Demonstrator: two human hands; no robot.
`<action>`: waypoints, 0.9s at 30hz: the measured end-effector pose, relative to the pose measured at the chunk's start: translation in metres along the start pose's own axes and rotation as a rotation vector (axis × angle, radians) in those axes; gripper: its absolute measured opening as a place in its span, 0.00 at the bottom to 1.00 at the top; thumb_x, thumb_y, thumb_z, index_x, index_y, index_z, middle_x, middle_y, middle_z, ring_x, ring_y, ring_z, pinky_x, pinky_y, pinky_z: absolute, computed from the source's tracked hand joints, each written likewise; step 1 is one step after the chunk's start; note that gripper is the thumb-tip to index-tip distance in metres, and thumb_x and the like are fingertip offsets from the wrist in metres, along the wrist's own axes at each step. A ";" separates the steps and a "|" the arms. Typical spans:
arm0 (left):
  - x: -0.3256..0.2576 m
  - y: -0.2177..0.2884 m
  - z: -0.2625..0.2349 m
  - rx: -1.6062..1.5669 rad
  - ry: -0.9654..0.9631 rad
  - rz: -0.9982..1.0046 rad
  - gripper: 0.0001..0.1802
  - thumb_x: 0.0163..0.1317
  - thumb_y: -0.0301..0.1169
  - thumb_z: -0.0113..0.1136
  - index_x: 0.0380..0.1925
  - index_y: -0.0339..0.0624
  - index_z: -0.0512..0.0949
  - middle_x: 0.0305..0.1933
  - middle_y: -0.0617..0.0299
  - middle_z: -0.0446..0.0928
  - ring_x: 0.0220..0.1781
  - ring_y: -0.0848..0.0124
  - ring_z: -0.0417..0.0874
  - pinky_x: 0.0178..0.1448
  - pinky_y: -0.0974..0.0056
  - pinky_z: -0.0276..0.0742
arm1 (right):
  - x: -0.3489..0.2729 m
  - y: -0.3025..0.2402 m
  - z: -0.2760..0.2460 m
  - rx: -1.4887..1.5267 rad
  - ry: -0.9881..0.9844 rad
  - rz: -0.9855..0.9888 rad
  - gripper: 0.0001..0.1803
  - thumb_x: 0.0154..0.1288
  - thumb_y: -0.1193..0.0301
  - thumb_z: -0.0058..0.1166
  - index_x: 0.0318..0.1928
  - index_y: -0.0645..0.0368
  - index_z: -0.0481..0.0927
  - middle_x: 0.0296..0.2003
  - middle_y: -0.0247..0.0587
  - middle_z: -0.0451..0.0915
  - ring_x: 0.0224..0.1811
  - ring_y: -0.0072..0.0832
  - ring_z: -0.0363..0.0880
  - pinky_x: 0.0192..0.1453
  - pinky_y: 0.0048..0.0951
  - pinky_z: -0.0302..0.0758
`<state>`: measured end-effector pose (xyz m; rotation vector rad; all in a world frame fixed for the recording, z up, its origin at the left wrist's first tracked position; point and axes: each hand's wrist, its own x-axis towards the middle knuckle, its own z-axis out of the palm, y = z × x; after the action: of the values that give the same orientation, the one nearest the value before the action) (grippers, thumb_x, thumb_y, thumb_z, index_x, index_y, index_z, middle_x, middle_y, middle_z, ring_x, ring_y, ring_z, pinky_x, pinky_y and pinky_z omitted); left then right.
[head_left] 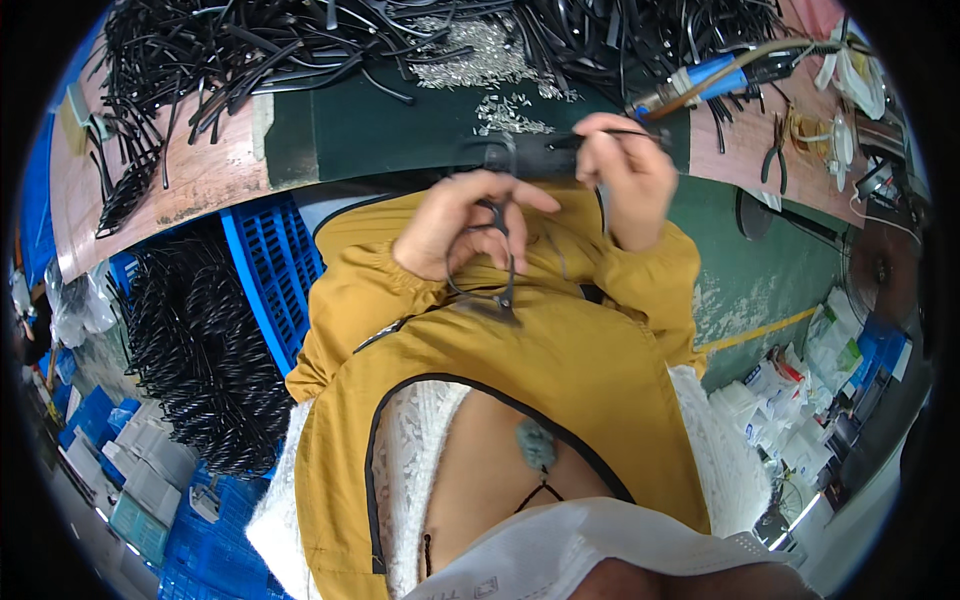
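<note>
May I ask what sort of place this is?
Probably an eyewear workshop: a dark-rimmed glasses frame in the left hand, piled slender black temple arms, and a heap of tiny silvery pieces.

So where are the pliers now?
In the head view, the pliers lie on the pinkish tabletop to the right of the right hand.

Temple arms lay heaped along the far side of the table, with metal bits between the heaps and on the mat in front, and pliers to the right. An eyeglass frame was in the left hand, before the near edge; a crate stood below left.
</note>
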<state>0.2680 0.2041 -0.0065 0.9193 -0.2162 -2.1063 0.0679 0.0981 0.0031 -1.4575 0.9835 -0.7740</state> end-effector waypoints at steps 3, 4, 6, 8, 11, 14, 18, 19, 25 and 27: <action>0.013 -0.012 0.007 -0.018 -0.044 -0.040 0.24 0.77 0.36 0.42 0.62 0.30 0.77 0.25 0.50 0.82 0.26 0.64 0.87 0.27 0.73 0.81 | 0.005 0.017 0.000 -0.394 -0.096 -0.396 0.06 0.72 0.81 0.57 0.46 0.69 0.82 0.38 0.36 0.81 0.37 0.19 0.78 0.39 0.21 0.74; 0.014 -0.014 0.007 0.030 0.021 -0.041 0.24 0.77 0.35 0.43 0.64 0.32 0.76 0.25 0.51 0.82 0.25 0.65 0.87 0.26 0.74 0.79 | 0.006 0.021 -0.001 -0.401 -0.109 -0.422 0.06 0.70 0.82 0.59 0.46 0.69 0.82 0.40 0.38 0.81 0.39 0.19 0.79 0.43 0.21 0.77; 0.015 -0.016 0.004 0.027 -0.022 0.005 0.23 0.77 0.34 0.44 0.64 0.34 0.76 0.24 0.53 0.81 0.24 0.66 0.87 0.24 0.75 0.77 | 0.009 0.028 0.001 -0.164 -0.088 -0.318 0.07 0.69 0.83 0.60 0.46 0.70 0.81 0.43 0.40 0.81 0.42 0.22 0.81 0.47 0.22 0.80; 0.015 -0.016 0.002 0.034 0.000 0.011 0.23 0.76 0.32 0.44 0.65 0.35 0.76 0.24 0.54 0.81 0.24 0.67 0.87 0.23 0.76 0.74 | 0.010 0.032 0.004 -0.086 -0.102 -0.271 0.08 0.67 0.84 0.60 0.46 0.71 0.81 0.44 0.42 0.81 0.44 0.23 0.83 0.50 0.23 0.81; 0.016 -0.014 0.002 0.031 0.027 0.012 0.23 0.75 0.31 0.45 0.65 0.34 0.76 0.23 0.55 0.81 0.23 0.68 0.87 0.23 0.76 0.73 | 0.012 0.033 0.007 -0.132 -0.146 -0.255 0.08 0.67 0.85 0.61 0.46 0.71 0.81 0.44 0.43 0.82 0.45 0.25 0.84 0.50 0.25 0.83; 0.018 -0.012 0.007 0.020 0.023 0.030 0.23 0.75 0.30 0.45 0.64 0.32 0.75 0.23 0.55 0.81 0.23 0.67 0.86 0.23 0.76 0.73 | 0.014 0.028 0.009 -0.129 -0.132 -0.259 0.07 0.66 0.84 0.61 0.44 0.71 0.81 0.43 0.43 0.83 0.41 0.24 0.84 0.47 0.24 0.83; 0.018 -0.011 0.015 0.048 0.074 0.059 0.21 0.73 0.28 0.44 0.60 0.28 0.76 0.23 0.54 0.81 0.22 0.65 0.86 0.21 0.74 0.69 | 0.021 0.021 0.007 -0.298 -0.192 -0.403 0.05 0.65 0.82 0.60 0.41 0.70 0.82 0.40 0.44 0.83 0.34 0.27 0.84 0.39 0.26 0.81; 0.016 -0.010 0.016 0.049 0.040 0.097 0.21 0.73 0.28 0.44 0.59 0.27 0.76 0.22 0.53 0.81 0.21 0.64 0.86 0.20 0.73 0.67 | 0.023 0.020 0.006 -0.345 -0.208 -0.477 0.04 0.65 0.82 0.59 0.40 0.68 0.82 0.39 0.44 0.83 0.33 0.29 0.84 0.38 0.27 0.81; 0.018 -0.008 0.015 0.002 0.100 0.000 0.21 0.72 0.30 0.47 0.60 0.33 0.77 0.21 0.55 0.77 0.20 0.60 0.84 0.20 0.70 0.64 | 0.028 0.025 0.008 -0.353 -0.207 -0.479 0.05 0.66 0.80 0.61 0.41 0.70 0.83 0.41 0.45 0.84 0.30 0.23 0.82 0.35 0.24 0.79; 0.016 -0.006 0.015 0.004 0.083 0.005 0.22 0.73 0.31 0.48 0.61 0.33 0.76 0.20 0.56 0.77 0.20 0.61 0.84 0.20 0.70 0.65 | 0.022 0.023 0.009 -0.443 -0.200 -0.597 0.05 0.64 0.82 0.62 0.40 0.66 0.84 0.37 0.43 0.83 0.30 0.29 0.83 0.34 0.26 0.80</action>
<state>0.2478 0.1938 -0.0067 1.0052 -0.1801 -2.0590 0.0819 0.0823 -0.0223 -2.2225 0.5804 -0.8364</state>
